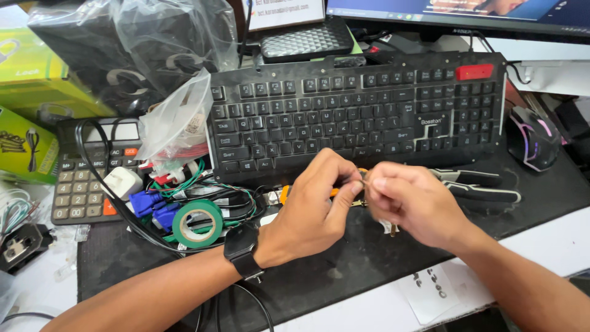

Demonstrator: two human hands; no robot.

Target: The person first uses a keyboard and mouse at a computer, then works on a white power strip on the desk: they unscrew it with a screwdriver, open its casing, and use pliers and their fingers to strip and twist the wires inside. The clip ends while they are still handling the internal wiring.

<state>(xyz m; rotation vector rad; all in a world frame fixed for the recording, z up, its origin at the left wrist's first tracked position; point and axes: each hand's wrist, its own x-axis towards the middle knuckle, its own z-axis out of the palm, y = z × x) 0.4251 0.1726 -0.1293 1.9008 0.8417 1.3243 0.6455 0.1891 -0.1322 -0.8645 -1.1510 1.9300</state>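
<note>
My left hand [313,206], with a black watch [241,251] on its wrist, and my right hand [415,206] meet over the black desk mat [344,264], in front of a black keyboard [356,114]. Both pinch a small metal part [362,178] between their fingertips; its shape is mostly hidden by the fingers. An orange-handled tool [284,193] lies behind the left hand. Something small and yellowish [392,229] pokes out under the right hand.
A roll of green tape [198,222], blue plugs [150,206], a white charger [121,182] and tangled wires lie left. A calculator [83,184], green boxes [27,92] and plastic bags [147,55] sit further left. Black pliers [476,184] and a mouse [533,138] are right.
</note>
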